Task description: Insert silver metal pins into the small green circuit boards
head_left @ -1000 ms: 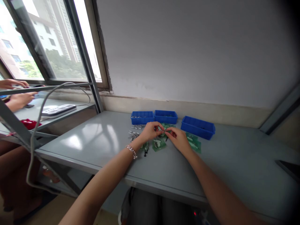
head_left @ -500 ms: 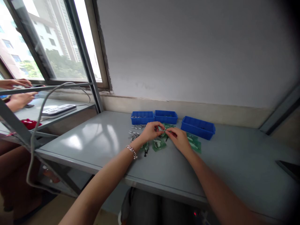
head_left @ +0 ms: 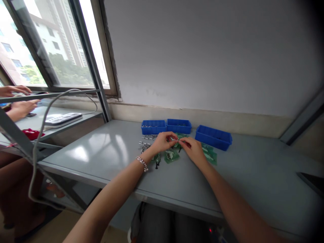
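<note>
A plain grey wall (head_left: 202,50) fills the back, with a window (head_left: 50,50) at the left that looks out on tall buildings and trees. Below them a wide grey table (head_left: 253,168) runs across the view. To its left stands a lower metal shelf (head_left: 30,123) that carries a flat white device (head_left: 63,118) and a red cloth (head_left: 31,133). A grey cable (head_left: 37,135) loops down in front of the shelf. At the far left edge another person's two hands (head_left: 20,108) rest at that shelf.

Three blue bins (head_left: 214,137) stand in a row at the far side of the table, near the wall. The two on the left touch each other and the third sits apart on the right. In front of them lie several green bags (head_left: 209,155), flat on the table. A loose pile of metal pins (head_left: 145,143) lies just left of them.

Both forearms reach in from below. The left hand (head_left: 162,143), with a beaded bracelet (head_left: 142,163) on its wrist, and the right hand (head_left: 193,150) meet over the green bags. Their fingertips are pinched on the two ends of a thin pin (head_left: 177,140), held just above the bags in front of the middle bin. It is too small to make out in any detail.
</note>
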Demonstrator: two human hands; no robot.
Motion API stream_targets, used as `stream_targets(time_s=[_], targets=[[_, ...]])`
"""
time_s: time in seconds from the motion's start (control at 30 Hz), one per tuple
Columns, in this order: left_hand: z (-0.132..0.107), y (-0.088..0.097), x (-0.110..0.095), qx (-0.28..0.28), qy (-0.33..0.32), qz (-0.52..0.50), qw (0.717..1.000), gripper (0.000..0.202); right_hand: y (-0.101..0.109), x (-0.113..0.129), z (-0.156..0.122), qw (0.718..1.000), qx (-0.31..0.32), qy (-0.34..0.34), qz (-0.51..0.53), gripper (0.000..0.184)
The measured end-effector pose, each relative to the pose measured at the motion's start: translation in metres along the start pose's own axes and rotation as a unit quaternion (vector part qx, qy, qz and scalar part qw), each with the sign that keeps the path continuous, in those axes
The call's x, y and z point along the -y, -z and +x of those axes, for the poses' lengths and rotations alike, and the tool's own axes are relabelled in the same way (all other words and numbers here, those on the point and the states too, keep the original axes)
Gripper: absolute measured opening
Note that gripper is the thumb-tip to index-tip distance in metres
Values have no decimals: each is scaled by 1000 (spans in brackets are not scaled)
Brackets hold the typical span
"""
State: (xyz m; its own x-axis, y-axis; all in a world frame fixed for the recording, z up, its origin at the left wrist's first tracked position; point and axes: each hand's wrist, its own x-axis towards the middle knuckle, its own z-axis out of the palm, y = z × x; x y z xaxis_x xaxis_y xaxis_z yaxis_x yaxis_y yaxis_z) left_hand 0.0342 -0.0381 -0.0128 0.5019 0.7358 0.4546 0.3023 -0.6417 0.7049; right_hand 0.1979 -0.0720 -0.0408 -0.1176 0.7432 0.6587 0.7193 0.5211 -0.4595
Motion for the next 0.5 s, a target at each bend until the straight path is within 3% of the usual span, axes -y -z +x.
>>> stream_targets(time_s=[0.5], targets=[[2, -1, 4, -16, -2, 15, 1000, 15, -3, -2, 0, 1000, -2, -11, 4, 17]])
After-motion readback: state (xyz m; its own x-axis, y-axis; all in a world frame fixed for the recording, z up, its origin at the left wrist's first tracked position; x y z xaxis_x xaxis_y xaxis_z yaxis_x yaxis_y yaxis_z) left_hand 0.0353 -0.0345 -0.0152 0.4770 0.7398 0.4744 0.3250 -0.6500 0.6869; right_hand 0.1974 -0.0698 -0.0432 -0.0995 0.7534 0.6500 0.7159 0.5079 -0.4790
